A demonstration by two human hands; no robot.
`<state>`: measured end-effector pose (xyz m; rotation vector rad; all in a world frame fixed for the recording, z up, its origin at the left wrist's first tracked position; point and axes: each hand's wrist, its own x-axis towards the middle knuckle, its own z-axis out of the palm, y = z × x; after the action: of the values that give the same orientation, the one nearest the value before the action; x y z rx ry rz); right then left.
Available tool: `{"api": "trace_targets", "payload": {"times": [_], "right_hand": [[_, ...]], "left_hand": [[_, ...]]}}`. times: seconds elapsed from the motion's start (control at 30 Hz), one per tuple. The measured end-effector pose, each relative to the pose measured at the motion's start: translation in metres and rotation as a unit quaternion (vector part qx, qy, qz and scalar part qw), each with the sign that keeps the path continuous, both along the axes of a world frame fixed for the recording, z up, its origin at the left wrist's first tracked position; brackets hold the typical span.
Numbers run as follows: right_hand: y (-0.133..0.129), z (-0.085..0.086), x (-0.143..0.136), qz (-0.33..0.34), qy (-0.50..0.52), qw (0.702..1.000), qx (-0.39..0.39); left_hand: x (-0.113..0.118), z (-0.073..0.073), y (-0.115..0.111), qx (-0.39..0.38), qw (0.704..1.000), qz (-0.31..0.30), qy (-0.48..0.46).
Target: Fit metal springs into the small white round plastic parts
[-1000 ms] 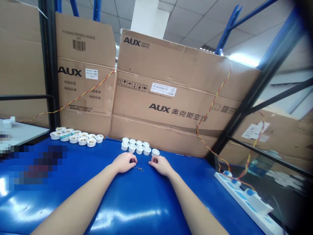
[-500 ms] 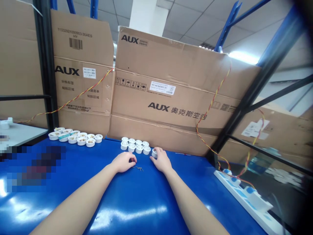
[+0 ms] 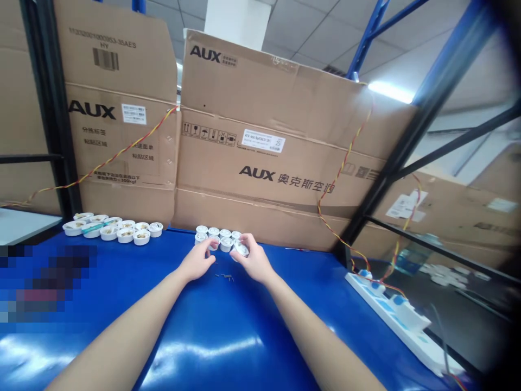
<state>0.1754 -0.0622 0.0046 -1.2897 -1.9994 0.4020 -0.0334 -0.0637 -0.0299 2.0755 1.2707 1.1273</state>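
My right hand (image 3: 255,259) has its thumb and fingers around a small round white lidded tub (image 3: 241,249), slightly tilted, at the right end of a cluster of similar tubs (image 3: 226,244). My left hand (image 3: 198,260) hovers just in front of the cluster, its thumb and curled fingers apart with nothing visible between them. It partly covers a front-row tub (image 3: 214,242); I cannot tell whether the fingertips touch it. Several small thin dark pieces (image 3: 227,276) lie on the blue tabletop (image 3: 220,320) between my hands.
At the left stand several white tubs (image 3: 126,234) with small contents, a teal tool (image 3: 94,226) lying across some. A white power strip (image 3: 391,312) with plugs runs along the right edge. Cardboard panels (image 3: 260,201) close the back. A black rack post (image 3: 366,206) slants at the right.
My right hand has shifted left with a tub, closer to the cluster. My left hand has moved up toward the front row, its fingers more apart. The camera view has shifted slightly.
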Motion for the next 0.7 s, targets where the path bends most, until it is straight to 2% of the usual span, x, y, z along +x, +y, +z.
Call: {"api": "trace_targets", "payload": {"times": [0.13, 0.2, 0.3, 0.4, 0.5, 0.57, 0.7], "right_hand": [[-0.008, 0.009, -0.044, 0.089, 0.024, 0.996, -0.009], [-0.009, 0.006, -0.057, 0.117, 0.027, 0.993, -0.004], [-0.005, -0.005, -0.060, 0.151, 0.057, 0.987, 0.004], [0.004, -0.018, -0.047, 0.083, 0.054, 0.995, 0.012], [0.014, -0.026, -0.037, 0.030, -0.063, 0.998, -0.004], [0.019, -0.030, -0.037, 0.019, -0.117, 0.992, -0.031], [0.025, -0.031, -0.048, -0.004, -0.155, 0.987, -0.053]], "left_hand": [[0.000, 0.004, -0.004, -0.003, 0.998, -0.049, -0.040], [-0.001, 0.006, -0.006, -0.001, 0.999, -0.037, -0.040], [-0.003, 0.008, -0.006, 0.008, 0.999, 0.013, -0.033], [-0.005, 0.008, -0.001, 0.020, 0.995, 0.077, -0.056], [-0.008, 0.005, 0.006, 0.012, 0.986, 0.144, -0.080], [-0.008, 0.004, 0.008, 0.007, 0.985, 0.151, -0.082], [-0.006, 0.001, 0.008, 0.016, 0.991, 0.113, -0.073]]}}
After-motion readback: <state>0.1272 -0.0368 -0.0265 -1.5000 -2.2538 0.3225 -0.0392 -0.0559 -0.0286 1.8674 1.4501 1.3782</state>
